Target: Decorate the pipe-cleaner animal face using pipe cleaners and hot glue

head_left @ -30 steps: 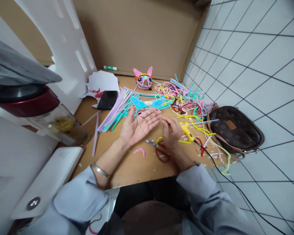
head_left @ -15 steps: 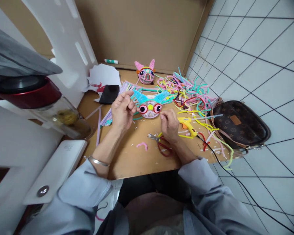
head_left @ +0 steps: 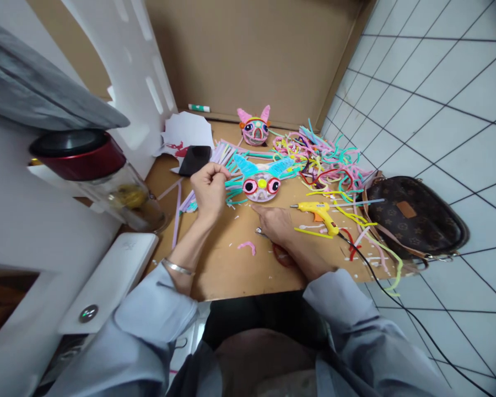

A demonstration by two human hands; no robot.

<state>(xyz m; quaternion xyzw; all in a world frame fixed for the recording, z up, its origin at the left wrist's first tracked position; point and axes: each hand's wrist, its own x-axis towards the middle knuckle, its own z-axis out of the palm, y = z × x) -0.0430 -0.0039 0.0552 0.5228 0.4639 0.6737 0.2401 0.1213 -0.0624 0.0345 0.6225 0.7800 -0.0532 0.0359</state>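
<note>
A craft animal head (head_left: 262, 190) with blue fuzzy ears, red-ringed eyes and a yellow nose sits mid-table. My left hand (head_left: 210, 190) is at its left with fingers curled into a pinch; whatever is in them is hidden or too small to name. In front of the head, my right hand (head_left: 276, 225) stretches its index finger leftward, low over the table; I see nothing held. Red-handled scissors (head_left: 281, 256) lie partly hidden beneath this hand. A yellow glue gun (head_left: 320, 214) lies to its right, and a curved pink pipe cleaner (head_left: 248, 246) lies nearer me.
A second head with pink ears (head_left: 254, 128) stands behind. Tangled pipe cleaners (head_left: 330, 160) fill the back right, beside a brown patterned bag (head_left: 415, 215). At left are a phone (head_left: 195, 160), a glass bottle with a red lid (head_left: 107, 182) and a white device (head_left: 111, 281).
My right hand has moved left and down, over the scissors, and its index finger is now stretched out. My left hand's fingers have curled more tightly. The camera view has shifted slightly.
</note>
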